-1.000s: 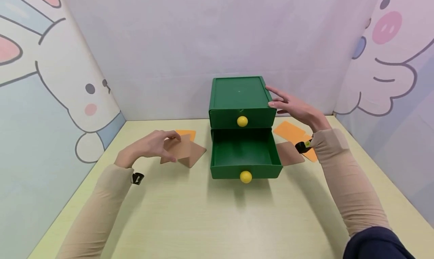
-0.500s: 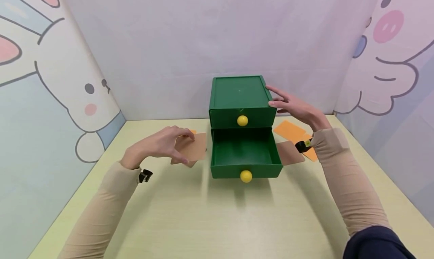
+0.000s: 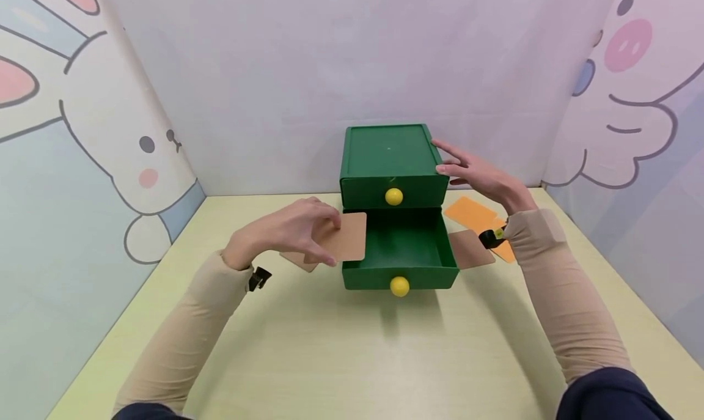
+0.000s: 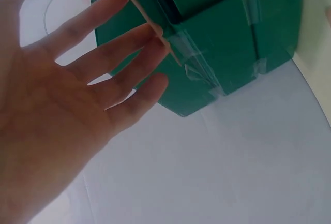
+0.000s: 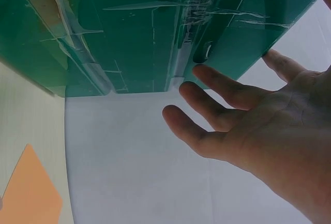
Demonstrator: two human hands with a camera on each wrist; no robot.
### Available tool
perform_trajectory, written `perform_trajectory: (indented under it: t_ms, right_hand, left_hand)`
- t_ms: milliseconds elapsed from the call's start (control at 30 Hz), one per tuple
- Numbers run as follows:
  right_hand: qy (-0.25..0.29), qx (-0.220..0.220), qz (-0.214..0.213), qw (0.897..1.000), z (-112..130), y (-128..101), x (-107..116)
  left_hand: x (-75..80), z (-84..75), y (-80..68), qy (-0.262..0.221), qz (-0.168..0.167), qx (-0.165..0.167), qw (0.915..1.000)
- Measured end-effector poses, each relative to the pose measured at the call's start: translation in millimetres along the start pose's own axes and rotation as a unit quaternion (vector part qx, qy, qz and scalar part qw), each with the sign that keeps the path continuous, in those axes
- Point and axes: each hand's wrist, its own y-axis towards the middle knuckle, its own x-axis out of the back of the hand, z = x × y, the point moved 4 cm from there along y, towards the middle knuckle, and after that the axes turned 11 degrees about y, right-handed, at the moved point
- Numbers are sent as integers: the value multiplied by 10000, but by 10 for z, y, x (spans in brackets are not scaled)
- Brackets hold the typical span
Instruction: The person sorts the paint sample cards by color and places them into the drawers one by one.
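A green two-tier drawer box (image 3: 392, 151) stands against the back wall, its lower drawer (image 3: 407, 243) pulled out and its upper one closed. Between thumb and fingers my left hand (image 3: 291, 227) pinches a flat tan square card (image 3: 352, 236), which overlaps the lower drawer's left side. The left wrist view shows that card (image 4: 147, 19) nearly edge-on at my fingertips, beside the green box. My right hand (image 3: 478, 174) rests with extended fingers at the box's upper right edge; in the right wrist view its fingers (image 5: 222, 87) lie by the taped green side.
Another tan card (image 3: 299, 261) lies on the table under my left hand. Right of the box are a tan card (image 3: 470, 249) and orange cards (image 3: 469, 212). Each drawer has a round yellow knob (image 3: 399, 287). A pale wall (image 3: 264, 102) closes off the back.
My left hand has moved right with the tan card, from above the cards on the left to the lower drawer's left side. My right hand has stayed at the box.
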Motion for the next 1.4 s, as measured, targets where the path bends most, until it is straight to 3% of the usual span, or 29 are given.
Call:
perform_trajectory:
  t_ms: [900,1233,1400]
  right_hand:
    - [132,-4,4,9999,-13,12,-13]
    - [91,-3,-19,10000,2,17,-15]
    - [117,-28,-25,9999,-4,14,-9]
  left_hand:
    - [-174,-307,464,179,77,-444,9988]
    - [-232,-350,487,222,147,-371,9990]
    - [-252,-338,443,345,-7,-330,9989]
